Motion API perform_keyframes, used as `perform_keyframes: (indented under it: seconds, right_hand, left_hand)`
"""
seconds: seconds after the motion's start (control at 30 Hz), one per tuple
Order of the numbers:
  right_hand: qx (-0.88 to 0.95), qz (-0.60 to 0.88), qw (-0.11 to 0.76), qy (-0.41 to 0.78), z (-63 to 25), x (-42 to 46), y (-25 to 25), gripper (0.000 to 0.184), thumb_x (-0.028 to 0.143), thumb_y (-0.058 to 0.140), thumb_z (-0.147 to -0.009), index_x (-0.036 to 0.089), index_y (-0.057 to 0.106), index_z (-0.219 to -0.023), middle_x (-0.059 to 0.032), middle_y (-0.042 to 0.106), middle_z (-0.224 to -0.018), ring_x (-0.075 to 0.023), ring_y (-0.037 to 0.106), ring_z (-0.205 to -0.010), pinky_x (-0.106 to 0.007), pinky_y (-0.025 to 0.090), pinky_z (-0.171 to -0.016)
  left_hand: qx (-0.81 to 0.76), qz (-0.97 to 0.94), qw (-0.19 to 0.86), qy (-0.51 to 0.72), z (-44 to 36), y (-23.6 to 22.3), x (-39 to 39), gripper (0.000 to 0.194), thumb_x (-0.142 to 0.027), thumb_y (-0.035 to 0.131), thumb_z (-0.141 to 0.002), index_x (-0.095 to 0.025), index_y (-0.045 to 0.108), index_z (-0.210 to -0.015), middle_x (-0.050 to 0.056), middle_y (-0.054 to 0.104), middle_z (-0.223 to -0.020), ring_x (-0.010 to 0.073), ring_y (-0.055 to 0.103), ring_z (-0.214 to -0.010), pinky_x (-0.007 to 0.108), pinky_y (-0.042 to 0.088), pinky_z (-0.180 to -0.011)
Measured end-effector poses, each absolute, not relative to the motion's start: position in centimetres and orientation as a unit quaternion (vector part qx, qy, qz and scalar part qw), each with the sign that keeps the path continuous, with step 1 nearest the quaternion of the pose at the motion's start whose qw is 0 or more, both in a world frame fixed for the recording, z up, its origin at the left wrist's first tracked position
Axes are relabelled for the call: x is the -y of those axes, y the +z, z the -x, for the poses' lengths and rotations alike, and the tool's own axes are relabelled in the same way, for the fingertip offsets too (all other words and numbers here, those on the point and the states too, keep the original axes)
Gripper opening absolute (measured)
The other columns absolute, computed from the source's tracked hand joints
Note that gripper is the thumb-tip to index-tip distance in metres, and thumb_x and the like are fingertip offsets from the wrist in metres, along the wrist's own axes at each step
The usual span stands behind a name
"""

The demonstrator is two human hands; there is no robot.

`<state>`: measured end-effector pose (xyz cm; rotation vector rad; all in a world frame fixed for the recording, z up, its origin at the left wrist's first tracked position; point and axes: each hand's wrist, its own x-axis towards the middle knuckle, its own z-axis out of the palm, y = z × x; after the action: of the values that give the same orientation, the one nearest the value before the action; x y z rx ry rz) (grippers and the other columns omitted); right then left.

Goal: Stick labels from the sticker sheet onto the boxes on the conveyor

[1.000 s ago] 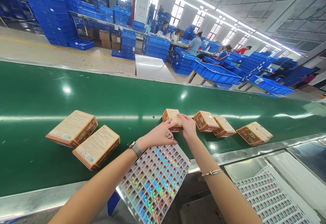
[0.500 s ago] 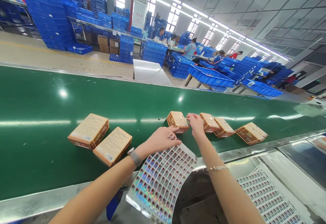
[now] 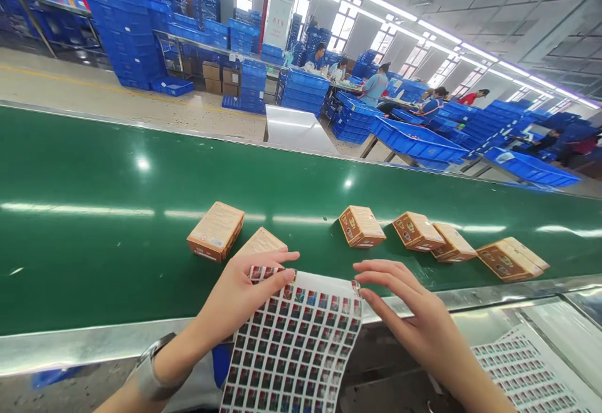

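My left hand [image 3: 239, 294] grips the upper left edge of a sheet of small holographic stickers [image 3: 301, 344], thumb on top. At the sheet's upper right corner my right hand [image 3: 409, 306] pinches a sticker with its thumb and fingertips. Both hands hover at the near edge of the green conveyor belt [image 3: 94, 212]. Several brown cartons lie on the belt: one [image 3: 216, 230] at left, one [image 3: 261, 242] partly behind my left hand, one [image 3: 361, 226] in the middle, and more [image 3: 418, 231] to the right.
A second sticker sheet [image 3: 531, 375] lies on the metal bench at lower right. A steel rail [image 3: 70, 350] borders the belt's near side. Beyond the belt stand stacked blue crates [image 3: 122, 31] and other people seated at tables [image 3: 376, 84].
Both hands drew back from the middle carton to the sticker sheet. The cartons moved rightward along the belt. My right hand now pinches at the sheet's top corner.
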<state>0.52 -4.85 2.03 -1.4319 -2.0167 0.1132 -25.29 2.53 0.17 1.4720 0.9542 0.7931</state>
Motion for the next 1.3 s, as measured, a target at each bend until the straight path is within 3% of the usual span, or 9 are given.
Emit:
perform_keyframes:
  seconds: [0.17,0.33,0.47,0.63,0.7,0.8,0.93,1.1,1.3]
  right_hand:
    - [0.774,0.527,0.348,0.049,-0.1,4.8,1.8,0.008,0.022,0.063,-0.091,0.027,0.067,-0.085,-0.0033,0.073,-0.101,-0.0200,0.068,-0.098,-0.030,0.055,-0.084]
    - [0.652,0.551,0.450,0.262,0.7,4.5,-0.5,0.018,0.036,0.064,-0.091,0.026,0.066,-0.076,-0.0047,0.075,-0.102,-0.0222,0.069,-0.100,-0.032,0.056,-0.084]
    - [0.442,0.548,0.594,0.390,2.6,1.6,-4.4,0.031,0.055,0.066,-0.086,0.027,0.066,-0.098,-0.0083,0.070,-0.119,-0.0266,0.070,-0.105,-0.041,0.056,-0.089]
    - [0.374,0.513,0.604,0.481,5.0,-3.2,-6.3,0.058,0.062,0.075,-0.072,0.027,0.059,-0.116,-0.0104,0.060,-0.137,-0.0267,0.068,-0.111,-0.048,0.049,-0.104]
    - [0.369,0.494,0.613,0.495,5.2,-4.4,-6.0,0.056,0.060,0.077,-0.070,0.028,0.061,-0.113,-0.0087,0.060,-0.136,-0.0268,0.066,-0.114,-0.047,0.049,-0.104]
    - [0.345,0.487,0.632,0.494,5.0,-5.0,-5.6,0.048,0.054,0.082,-0.066,0.025,0.068,-0.102,-0.0061,0.066,-0.125,-0.0269,0.064,-0.119,-0.043,0.051,-0.102]
    - [0.283,0.532,0.655,0.455,5.1,-3.7,-6.1,0.038,0.050,0.084,-0.063,0.020,0.071,-0.084,-0.0062,0.074,-0.101,-0.0255,0.069,-0.106,-0.038,0.056,-0.094]
    - [0.201,0.599,0.659,0.408,6.6,-1.7,-6.7,0.037,0.046,0.082,-0.061,0.019,0.072,-0.084,-0.0071,0.076,-0.090,-0.0246,0.072,-0.084,-0.035,0.060,-0.071]
    - [0.250,0.650,0.636,0.333,6.6,-1.5,-6.4,0.037,0.050,0.074,-0.067,0.018,0.071,-0.085,-0.0088,0.077,-0.090,-0.0263,0.072,-0.081,-0.037,0.059,-0.068]
  left_hand:
    - [-0.413,-0.606,0.591,0.336,25.4,-0.3,-2.4,0.023,-0.043,0.067,-0.082,-0.024,0.080,-0.079,0.003,0.072,-0.123,0.0309,0.060,-0.125,0.045,0.044,-0.110]
    - [-0.427,-0.625,0.562,0.334,27.2,-1.4,-1.9,0.027,-0.044,0.066,-0.082,-0.023,0.078,-0.070,0.005,0.073,-0.121,0.0317,0.066,-0.113,0.045,0.050,-0.101]
    - [-0.387,-0.698,0.520,0.305,29.4,-2.1,-1.2,0.023,-0.037,0.066,-0.083,-0.026,0.078,-0.067,0.003,0.067,-0.132,0.0316,0.052,-0.132,0.048,0.041,-0.111]
    - [-0.328,-0.772,0.505,0.203,29.3,-2.6,-1.3,0.015,-0.030,0.070,-0.084,-0.026,0.080,-0.073,0.001,0.050,-0.149,0.0329,0.029,-0.148,0.056,0.020,-0.121]
    - [-0.297,-0.795,0.496,0.183,28.4,-2.9,-1.6,0.013,-0.024,0.071,-0.084,-0.026,0.080,-0.075,0.000,0.046,-0.152,0.0317,0.026,-0.149,0.054,0.017,-0.122]
    - [-0.256,-0.812,0.496,0.170,26.9,-3.4,-1.9,0.014,-0.015,0.072,-0.081,-0.025,0.078,-0.072,-0.003,0.044,-0.153,0.0292,0.025,-0.150,0.047,0.026,-0.122]
    - [-0.250,-0.822,0.488,0.153,25.5,-3.8,-1.5,0.019,-0.013,0.071,-0.082,-0.023,0.075,-0.066,-0.005,0.038,-0.155,0.0283,0.026,-0.149,0.040,0.034,-0.119]
    - [-0.246,-0.837,0.468,0.140,24.5,-3.5,-1.1,0.022,-0.007,0.069,-0.080,-0.021,0.073,-0.063,-0.004,0.032,-0.158,0.0288,0.027,-0.149,0.040,0.038,-0.117]
    - [-0.228,-0.839,0.470,0.151,23.2,-3.4,-1.4,0.026,-0.005,0.069,-0.078,-0.021,0.070,-0.057,-0.005,0.032,-0.157,0.0285,0.028,-0.148,0.039,0.038,-0.117]
